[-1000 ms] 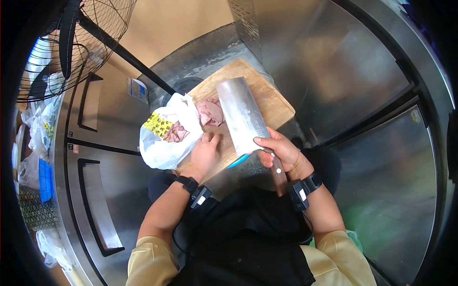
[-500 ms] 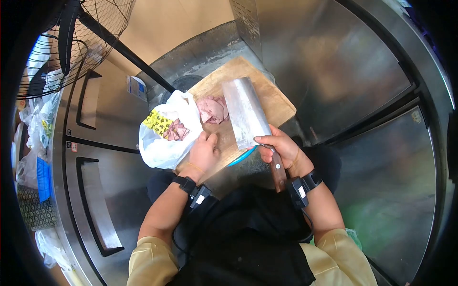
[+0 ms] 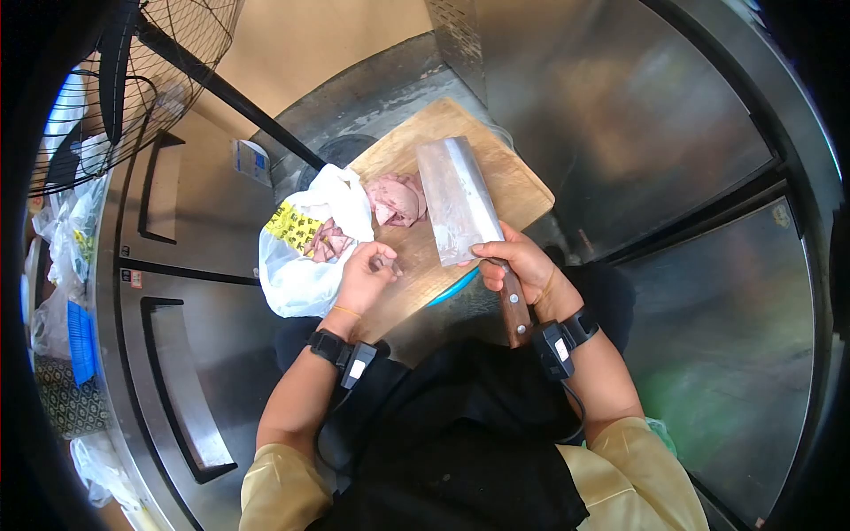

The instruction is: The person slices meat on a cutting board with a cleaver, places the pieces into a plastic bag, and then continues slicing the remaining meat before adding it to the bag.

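Observation:
My right hand [image 3: 522,273] grips a cleaver [image 3: 459,199] where its wooden handle meets the blade. The broad blade points away from me, above the wooden cutting board [image 3: 505,181]. A lump of pale pink meat [image 3: 396,200] lies on the board, left of the blade. My left hand [image 3: 365,276] is over the board's near left part with curled fingers; a small bit may be between them, but I cannot make it out. Beside it, a white plastic bag [image 3: 297,288] with a yellow printed patch stands open, with cut pink meat pieces [image 3: 327,241] in it.
A blue rim [image 3: 453,288] shows under the board. Steel cabinet doors [image 3: 620,124] stand on the right, more with black handles [image 3: 168,380] on the left. A fan [image 3: 133,88] on a black pole leans in at upper left.
My left hand has lifted slightly and its fingers have turned toward the right. The cleaver has shifted slightly up in view; the meat and bag stay put.

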The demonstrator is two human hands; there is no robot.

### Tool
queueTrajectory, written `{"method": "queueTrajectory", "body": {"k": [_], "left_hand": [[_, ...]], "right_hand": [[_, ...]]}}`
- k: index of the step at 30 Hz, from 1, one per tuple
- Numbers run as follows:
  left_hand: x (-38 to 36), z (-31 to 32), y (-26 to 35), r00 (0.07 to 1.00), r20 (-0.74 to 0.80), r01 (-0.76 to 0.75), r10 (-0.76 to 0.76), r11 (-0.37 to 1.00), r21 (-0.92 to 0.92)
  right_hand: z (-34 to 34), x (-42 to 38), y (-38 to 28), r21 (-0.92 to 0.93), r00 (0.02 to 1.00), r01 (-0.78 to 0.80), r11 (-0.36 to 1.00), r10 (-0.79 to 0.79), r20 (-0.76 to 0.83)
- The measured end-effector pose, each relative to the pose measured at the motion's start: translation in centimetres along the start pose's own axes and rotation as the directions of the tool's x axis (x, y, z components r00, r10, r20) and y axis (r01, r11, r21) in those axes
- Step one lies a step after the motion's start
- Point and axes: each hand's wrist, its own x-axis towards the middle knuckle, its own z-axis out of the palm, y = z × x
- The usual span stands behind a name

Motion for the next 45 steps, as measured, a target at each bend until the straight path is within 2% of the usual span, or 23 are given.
{"method": "queueTrajectory", "body": {"k": [2, 5, 7, 9, 12, 14, 17, 20, 21, 23, 24, 27, 32, 34, 37, 39, 40, 41, 42, 43, 44, 45], "left_hand": [[-0.3, -1.2, 3.7, 0.987, 0.064, 0.162, -0.149, 0.925, -0.344], [0.1, -3.8, 6.3, 0.996, -0.059, 0.029, -0.069, 0.863, -0.504], [0.7, -6.5, 6.7, 0.984, -0.147, 0.006, -0.102, 0.842, -0.539], [1.4, -9.0, 5.7, 0.941, -0.301, 0.033, -0.153, 0.928, -0.371], [1.7, -11.3, 4.3, 0.922, -0.293, 0.161, -0.255, 0.937, -0.31], [1.3, -11.6, 3.9, 0.914, -0.257, 0.233, -0.314, 0.925, -0.299], [1.1, -10.9, 3.2, 0.932, -0.302, 0.158, -0.201, 0.974, -0.159], [0.5, -8.3, 6.1, 0.95, -0.161, 0.138, -0.268, 0.822, -0.552], [0.4, -7.7, 6.8, 0.965, -0.047, 0.159, -0.257, 0.721, -0.674], [0.4, -6.6, 7.9, 0.97, 0.168, 0.231, -0.173, 0.472, -0.851], [0.2, -6.4, 8.5, 0.971, 0.218, 0.241, -0.103, 0.409, -0.88], [0.6, -6.4, 6.6, 0.977, 0.19, 0.213, -0.1, 0.332, -0.919], [0.5, -7.3, 5.2, 0.975, 0.003, 0.089, -0.223, 0.376, -0.923], [0.5, -7.7, 4.3, 0.968, -0.073, 0.043, -0.241, 0.445, -0.895], [0.9, -8.3, 4.0, 0.904, -0.271, 0.024, -0.331, 0.672, -0.741], [0.9, -8.2, 4.3, 0.851, -0.417, 0.114, -0.319, 0.887, -0.447], [0.9, -8.2, 4.6, 0.826, -0.484, 0.17, -0.289, 0.946, -0.276], [0.8, -8.2, 4.1, 0.852, -0.502, 0.158, -0.151, 0.987, -0.028], [0.5, -8.1, 2.9, 0.876, -0.483, 0.135, -0.011, 0.965, 0.223], [0.3, -7.9, 1.6, 0.896, -0.428, 0.101, 0.12, 0.883, 0.459], [0.2, -7.7, 0.2, 0.952, -0.248, -0.023, 0.177, 0.853, 0.521], [-0.4, -7.1, 0.8, 0.971, -0.203, 0.009, 0.124, 0.833, 0.553]], "right_hand": [[0.2, 0.2, 0.0, -0.005, 1.0, 0.002, 1.0, -0.002, -0.009], [0.4, 0.6, 0.0, -0.014, 1.0, 0.013, 1.0, -0.013, -0.005], [0.5, 0.9, 0.1, -0.031, 1.0, 0.019, 0.999, -0.019, 0.0], [0.3, 1.2, 0.3, -0.059, 1.0, 0.026, 0.998, -0.026, 0.002], [0.4, 1.2, 0.3, -0.063, 1.0, 0.009, 0.998, -0.009, 0.007], [0.7, 1.2, 0.2, -0.071, 0.998, -0.015, 0.997, 0.02, 0.064], [1.1, 1.2, 0.9, -0.124, 0.991, -0.065, 0.99, 0.079, 0.113], [2.4, 1.4, 1.7, -0.158, 0.967, -0.146, 0.977, 0.174, 0.183], [2.8, 1.6, 2.1, -0.15, 0.959, -0.164, 0.975, 0.193, 0.207], [3.2, 2.2, 2.9, -0.135, 0.94, -0.198, 0.971, 0.227, 0.255], [3.2, 2.5, 3.3, -0.137, 0.933, -0.217, 0.967, 0.246, 0.261], [3.5, 3.0, 3.8, -0.124, 0.917, -0.246, 0.961, 0.272, 0.292], [3.8, 3.0, 3.8, -0.146, 0.924, -0.234, 0.961, 0.267, 0.274], [3.5, 3.2, 3.8, -0.156, 0.927, -0.229, 0.961, 0.264, 0.267], [3.1, 3.2, 3.7, -0.167, 0.941, -0.2, 0.965, 0.237, 0.242], [3.1, 3.0, 3.2, -0.165, 0.955, -0.167, 0.972, 0.2, 0.217], [3.1, 2.9, 2.9, -0.163, 0.962, -0.147, 0.976, 0.179, 0.204], [2.9, 2.9, 2.7, -0.156, 0.966, -0.132, 0.979, 0.162, 0.201], [2.7, 2.8, 2.5, -0.148, 0.969, -0.116, 0.982, 0.144, 0.198], [2.6, 2.8, 2.4, -0.139, 0.973, -0.099, 0.985, 0.125, 0.194], [2.9, 2.6, 2.1, -0.124, 0.979, -0.112, 0.986, 0.13, 0.155], [2.8, 2.6, 2.0, -0.126, 0.982, -0.102, 0.987, 0.12, 0.147]]}}
